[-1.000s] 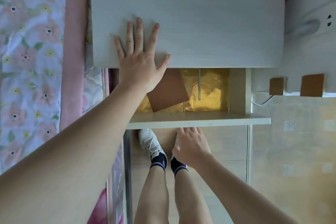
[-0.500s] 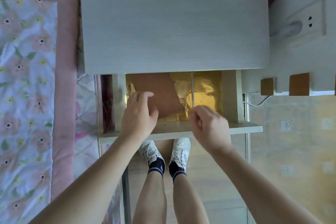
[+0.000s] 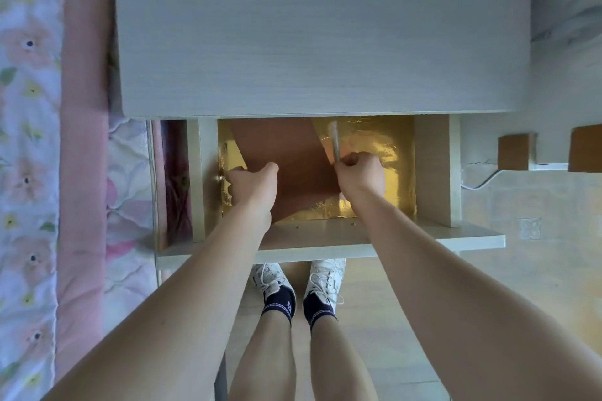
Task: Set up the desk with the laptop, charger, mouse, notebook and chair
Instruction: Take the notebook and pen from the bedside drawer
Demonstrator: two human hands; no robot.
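Under the desktop (image 3: 319,29), tilted notebook (image 3: 286,166), both hands' fingers (image 3: 353,161) apparently curled on it.

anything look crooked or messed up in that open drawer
Yes. The brown notebook lies askew in the drawer, rotated against its straight walls. The gold lining under it is wrinkled. The left hand and right hand both grip the notebook's edges.

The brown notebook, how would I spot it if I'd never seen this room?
Find the pale desk; just below its front edge a drawer lined with shiny gold foil stands open. The notebook lies slanted inside, between the left hand and right hand. It is the only flat, matte brown thing on that gold.
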